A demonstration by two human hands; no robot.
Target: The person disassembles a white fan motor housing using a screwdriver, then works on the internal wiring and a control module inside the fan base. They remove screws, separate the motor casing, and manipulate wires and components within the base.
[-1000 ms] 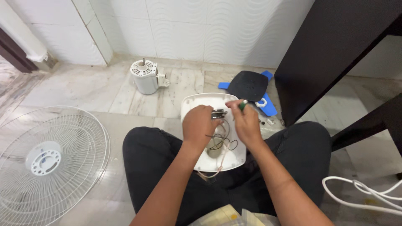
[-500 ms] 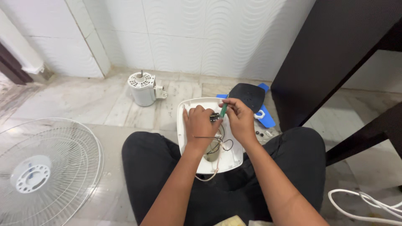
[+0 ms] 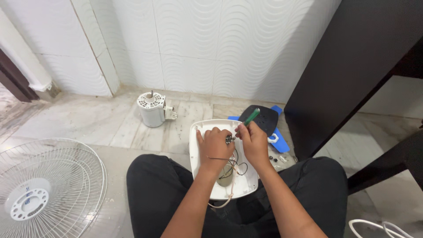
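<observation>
the person sits cross-legged on the marble floor (image 3: 88,119) with a white plastic fan housing (image 3: 200,132) resting across the lap, its open side up. the left hand (image 3: 214,145) lies inside the housing near its far edge, fingers curled down onto a small metal part (image 3: 229,139) among the thin wires (image 3: 235,165) that loop out toward the lap. the right hand (image 3: 253,143) sits just beside it, fingers clenched around a green-handled screwdriver (image 3: 251,117), the handle tilted up and away toward the wall, the tip down at the metal part between the two hands.

on the floor beyond the housing's far right corner lies a dark fan base (image 3: 261,119) on top of blue fan blades (image 3: 278,141), with a few small screws (image 3: 282,158) near the right knee. a white fan motor (image 3: 152,109) stands upright on the floor near the tiled wall, well apart from the hands. a white wire fan guard (image 3: 48,189) lies flat at the left edge of the floor, and a white cord (image 3: 379,227) coils at the lower right. a dark wooden furniture panel (image 3: 352,66) rises on the right.
</observation>
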